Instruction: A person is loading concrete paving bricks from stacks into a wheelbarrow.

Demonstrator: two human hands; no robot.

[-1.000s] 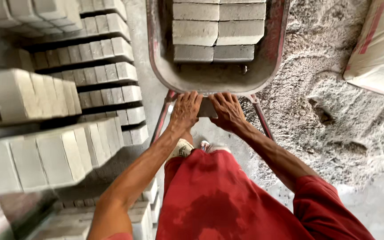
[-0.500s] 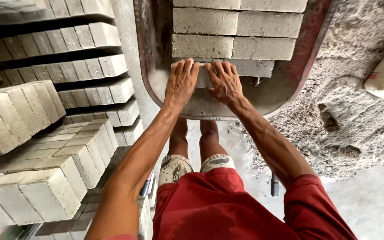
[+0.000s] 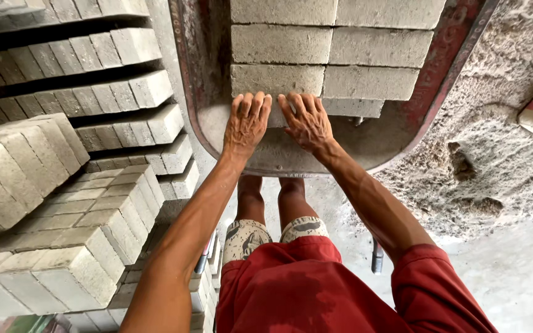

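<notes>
You are leaning over a red wheelbarrow (image 3: 451, 80) loaded with grey concrete blocks (image 3: 334, 46), beside racks of stacked blocks (image 3: 75, 185), laying your left hand (image 3: 246, 123) and right hand (image 3: 306, 123) flat, fingers spread and gripping nothing, on the nearest block (image 3: 277, 80).
</notes>
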